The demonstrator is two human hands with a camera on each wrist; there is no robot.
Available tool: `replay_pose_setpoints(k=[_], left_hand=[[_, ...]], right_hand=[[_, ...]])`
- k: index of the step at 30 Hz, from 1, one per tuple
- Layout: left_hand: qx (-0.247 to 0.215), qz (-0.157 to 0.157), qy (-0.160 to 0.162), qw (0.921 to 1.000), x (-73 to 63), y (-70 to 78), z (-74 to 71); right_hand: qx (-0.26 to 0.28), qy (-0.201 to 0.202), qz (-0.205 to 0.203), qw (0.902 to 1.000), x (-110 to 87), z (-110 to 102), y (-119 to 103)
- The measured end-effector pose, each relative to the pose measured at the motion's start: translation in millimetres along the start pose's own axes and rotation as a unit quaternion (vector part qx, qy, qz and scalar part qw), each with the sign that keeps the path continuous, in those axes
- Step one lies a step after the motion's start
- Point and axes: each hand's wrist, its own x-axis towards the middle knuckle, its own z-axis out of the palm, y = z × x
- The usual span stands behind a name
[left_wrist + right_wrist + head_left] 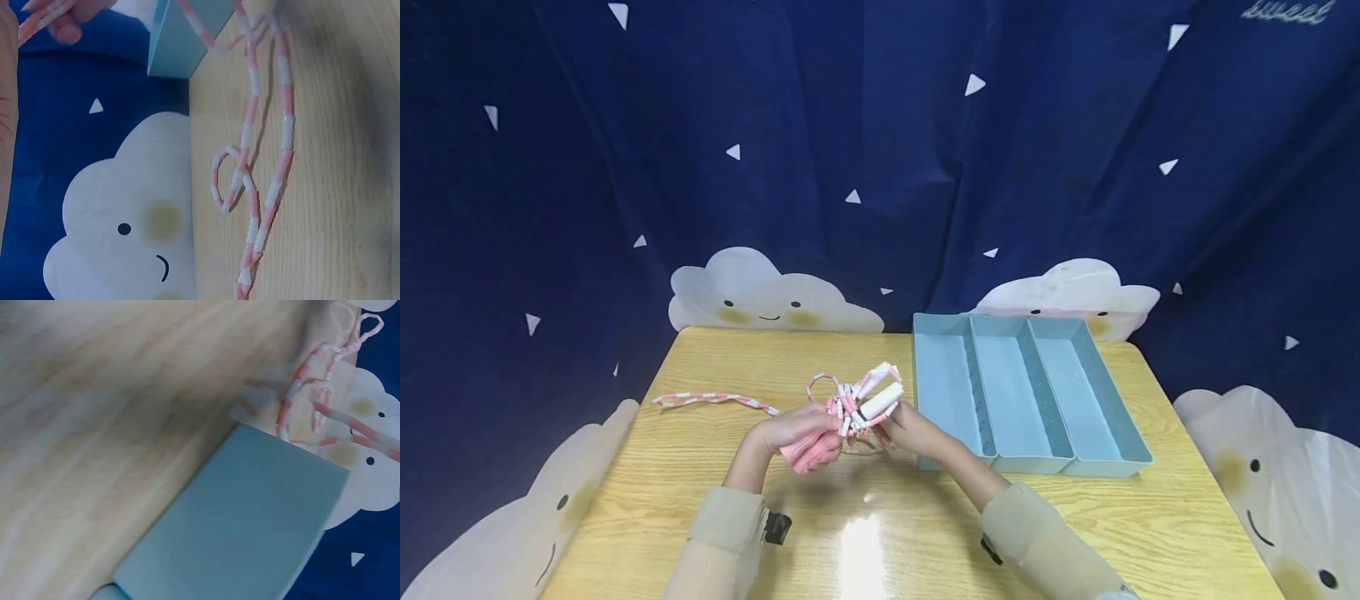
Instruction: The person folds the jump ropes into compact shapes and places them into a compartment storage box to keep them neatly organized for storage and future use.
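A beaded jump rope (847, 408) in pink and white segments is bunched between the two hands above the table. My left hand (797, 425) grips the bundle and a pink part, which looks like a handle, below it. White handle-like pieces (882, 402) stick out at the upper right. At the bundle's right side, my right hand (908, 429) holds the rope, its fingers partly hidden. A loose length of beaded rope (715, 397) trails left across the table. In the left wrist view, rope strands (287, 119) with a small loop lie on the wood.
A light blue tray (985, 458) with three long compartments stands at the right on the wooden table (760, 350). Behind the table hangs a dark blue curtain (895, 142) with white triangles and clouds.
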Motion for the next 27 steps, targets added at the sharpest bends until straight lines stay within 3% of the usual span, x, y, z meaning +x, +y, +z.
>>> replay_pose_setpoints(k=[10, 20, 27], left_hand=[[-0.002, 0.027, 0.046, 0.9986, -1.7, -3.4, -6.1], [-0.032, 0.061, 0.034, 0.997, -2.8, 3.7, -3.7], [-0.028, 0.053, 0.072, 0.9956, -2.2, 8.2, -0.6]], right_hand=[[0.026, 0.003, -0.017, 0.9995, 0.4, 4, 5], [0.082, 0.016, -0.009, 0.9965, -2.3, 5, 11], [0.118, 0.018, -0.011, 0.9928, -2.3, 6, 14]])
